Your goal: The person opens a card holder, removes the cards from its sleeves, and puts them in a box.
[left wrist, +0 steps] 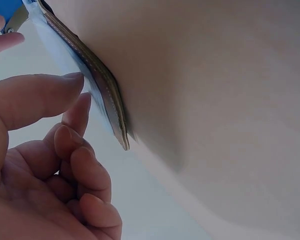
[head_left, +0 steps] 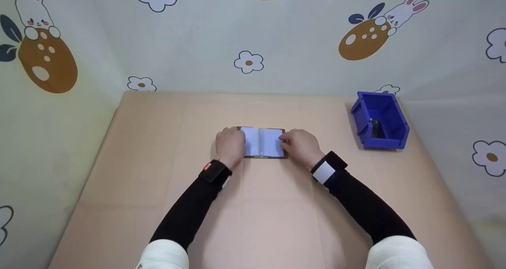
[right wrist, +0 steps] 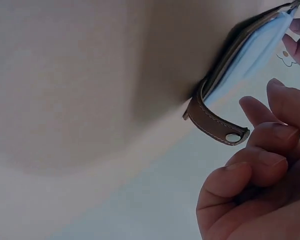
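A small brown card holder (head_left: 286, 154) lies spread open on the table, its pale clear plastic sleeves (head_left: 272, 142) facing up. My left hand (head_left: 231, 144) is at its left edge; in the left wrist view the thumb and forefinger pinch at the edge of the sleeves, the other fingers curled. At the right edge is my right hand (head_left: 304, 145), its fingers loosely bent. The right wrist view shows a brown strap (right wrist: 212, 125) with a metal snap sticking out from the holder, just short of the right fingertips.
A blue plastic bin (head_left: 383, 143) stands at the back right of the table (head_left: 158, 150), with a dark object (head_left: 376, 128) inside. Walls covered in a rabbit and flower print (head_left: 249, 61) rise behind and beside the table.
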### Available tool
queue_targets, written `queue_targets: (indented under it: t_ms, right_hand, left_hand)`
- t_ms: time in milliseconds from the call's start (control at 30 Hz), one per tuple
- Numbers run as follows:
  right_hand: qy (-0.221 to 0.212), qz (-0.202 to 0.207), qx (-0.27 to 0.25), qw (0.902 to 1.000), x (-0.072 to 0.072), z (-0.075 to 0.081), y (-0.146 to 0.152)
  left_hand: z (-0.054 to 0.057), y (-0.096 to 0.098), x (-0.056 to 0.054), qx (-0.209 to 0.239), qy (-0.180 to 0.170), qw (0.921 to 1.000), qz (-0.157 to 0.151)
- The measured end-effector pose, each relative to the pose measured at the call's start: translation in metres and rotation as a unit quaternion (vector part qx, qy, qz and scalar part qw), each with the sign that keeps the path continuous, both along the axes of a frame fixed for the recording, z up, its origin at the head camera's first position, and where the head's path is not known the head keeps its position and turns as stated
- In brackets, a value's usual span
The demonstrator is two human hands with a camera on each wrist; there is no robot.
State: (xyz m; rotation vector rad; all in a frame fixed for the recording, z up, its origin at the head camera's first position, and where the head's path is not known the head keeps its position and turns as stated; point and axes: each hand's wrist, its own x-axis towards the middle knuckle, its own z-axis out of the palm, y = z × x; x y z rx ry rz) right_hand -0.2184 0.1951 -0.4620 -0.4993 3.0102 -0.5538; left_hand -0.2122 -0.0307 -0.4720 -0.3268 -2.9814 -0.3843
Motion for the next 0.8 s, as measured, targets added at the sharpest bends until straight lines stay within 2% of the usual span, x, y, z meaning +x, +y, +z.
queue_targets:
  t_ms: [367, 800]
  right_hand:
    - [0.021, 0.021, 0.037, 0.9988, -0.002, -0.008, -0.002]
    - [0.046, 0.041, 0.043, 0.9972, -0.001, -0.014, -0.008]
  left_hand:
    - [0.001, 0.000, -0.001, -0.007, -0.020, 0.9998, 0.005]
    - [0.000, 0.000, -0.002, 0.005, -0.024, 0.9997, 0.005]
